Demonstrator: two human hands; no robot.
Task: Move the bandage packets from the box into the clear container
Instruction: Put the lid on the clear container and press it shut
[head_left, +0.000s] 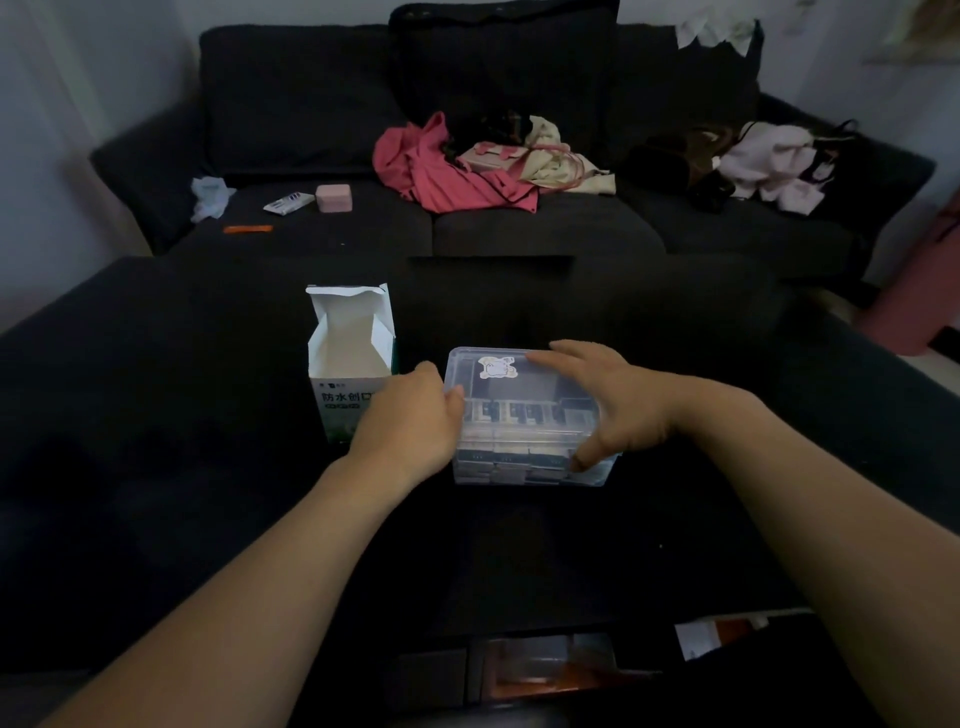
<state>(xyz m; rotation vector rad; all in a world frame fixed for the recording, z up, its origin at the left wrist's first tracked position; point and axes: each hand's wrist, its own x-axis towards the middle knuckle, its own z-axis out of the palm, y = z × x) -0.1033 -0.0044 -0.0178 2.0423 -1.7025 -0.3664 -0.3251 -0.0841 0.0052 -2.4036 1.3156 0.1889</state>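
A clear plastic container (519, 410) with a lid and a small sticker on top sits on the dark surface at centre. Stacked bandage packets (511, 457) show through its front wall. My left hand (410, 421) grips the container's left edge with curled fingers. My right hand (602, 400) lies over its right side, fingers spread on the lid and thumb on the front wall. To the left stands a white bandage box (348, 353), upright, its top flaps open and the visible inside white; my left hand hides its lower right corner.
A dark sofa (311, 104) runs behind the dark surface (156, 415), with red and cream clothes (447, 171), a pink case (334, 198), a white packet (288, 201) and an orange strip (248, 228) on its seat. Shelving with papers (696, 639) lies below the near edge.
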